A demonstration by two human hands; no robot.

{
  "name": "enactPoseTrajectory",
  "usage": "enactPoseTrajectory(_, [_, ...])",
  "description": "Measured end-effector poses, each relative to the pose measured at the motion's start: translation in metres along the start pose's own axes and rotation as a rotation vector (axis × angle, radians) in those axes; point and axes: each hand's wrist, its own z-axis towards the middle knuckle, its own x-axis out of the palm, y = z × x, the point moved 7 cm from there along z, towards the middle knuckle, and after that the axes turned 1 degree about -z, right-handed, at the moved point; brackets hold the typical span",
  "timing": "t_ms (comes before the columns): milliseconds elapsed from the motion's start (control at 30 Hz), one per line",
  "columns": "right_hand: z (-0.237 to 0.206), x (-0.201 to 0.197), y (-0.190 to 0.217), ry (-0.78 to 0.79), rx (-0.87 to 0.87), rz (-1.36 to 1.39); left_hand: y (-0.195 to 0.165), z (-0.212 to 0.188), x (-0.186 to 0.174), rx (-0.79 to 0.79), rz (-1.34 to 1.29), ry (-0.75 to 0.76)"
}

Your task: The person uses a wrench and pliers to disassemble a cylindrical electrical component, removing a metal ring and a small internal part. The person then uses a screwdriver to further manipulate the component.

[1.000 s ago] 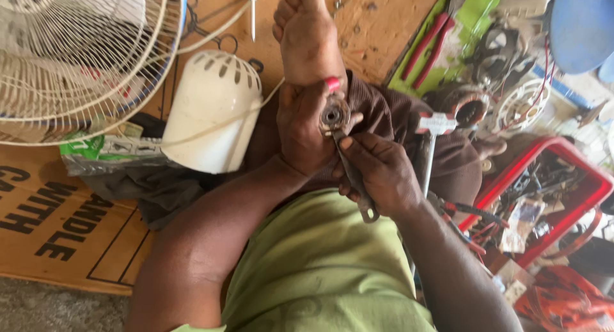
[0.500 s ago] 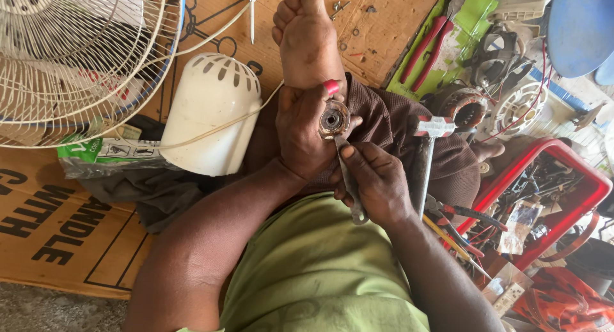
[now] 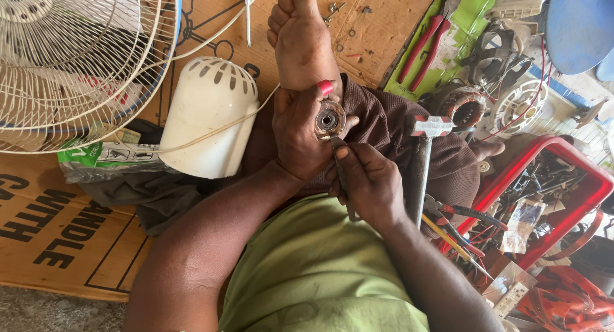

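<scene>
Motor bearing part (image 3: 330,120), round and rusty, sits gripped in left hand (image 3: 300,137) over the lap. Right hand (image 3: 371,182) closed on metal tool (image 3: 342,175); vs. 0.5 s ago, tip unchanged at part's rim, hammer (image 3: 422,159) unmoved, so prying ongoing.

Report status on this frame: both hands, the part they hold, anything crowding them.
Left hand gripping small round metal part. Right hand holding thin metal tool, tip at the part. Hammer lies just right of the hands; white fan housing left, apart.
</scene>
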Motion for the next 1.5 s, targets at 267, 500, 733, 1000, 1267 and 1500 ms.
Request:
enactPoseTrajectory(267, [0.006,-0.007,-0.016,0.117,0.207,0.232,-0.001,0.002,-0.001,0.024,-0.001,0.008])
enactPoseTrajectory(500, [0.015,-0.015,-0.007,0.178,0.281,0.087,-0.001,0.003,-0.002,0.035,0.007,0.034])
enactPoseTrajectory(733, [0.013,-0.010,0.010,0.099,0.074,-0.125,0.001,0.003,-0.003,0.020,0.013,0.046])
enactPoseTrajectory(1000, [0.009,-0.007,-0.005,0.086,0.173,0.044,0.003,0.003,0.000,0.030,0.033,0.041])
enactPoseTrajectory(1267, [0.016,-0.016,-0.006,0.129,0.212,0.127,0.002,0.003,-0.001,0.052,-0.007,0.048])
enactPoseTrajectory(1500, [0.011,-0.017,0.017,0.045,-0.004,-0.252,0.001,0.003,-0.001,0.045,-0.005,0.084])
